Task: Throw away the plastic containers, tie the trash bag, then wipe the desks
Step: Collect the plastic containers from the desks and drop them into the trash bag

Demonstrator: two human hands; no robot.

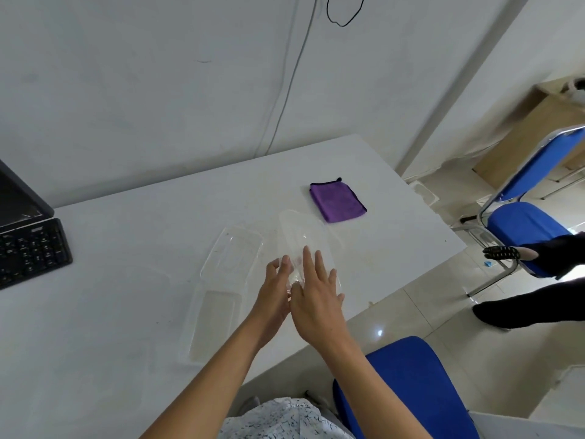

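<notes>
**Q:** What did the head camera show on the desk?

**A:** A white desk (126, 280) stood against a white wall. Three clear plastic containers lay near its right end. The right-hand container (300, 236) was under the person's hands. A second container (232, 258) lay just to its left. A third container (212, 324) lay nearer the person, and whether it touched the second one could not be told. A folded purple cloth (337, 201) with dark edging lay beyond the containers, apart from them.

**Q:** How were the hands?

**A:** The right hand (316, 296) lay over the near end of the right-hand container, fingers straight and spread, gripping nothing. The left hand (273, 296) was against that container's left side, and its visible fingers were fairly straight. The right hand hid part of it, so whether it gripped the container could not be told.

**Q:** Was there any writing?

**A:** A black keyboard (31, 251) sat at the desk's left edge, in front of a dark monitor (15, 198). A small pale mark on the keyboard's top edge was too blurred to read.

**Q:** What surrounded the desk?

**A:** A blue chair (408, 391) stood by the desk's near right corner and another blue chair (528, 223) farther right. Another person's dark-clothed legs (538, 312) were on the tiled floor.
</notes>
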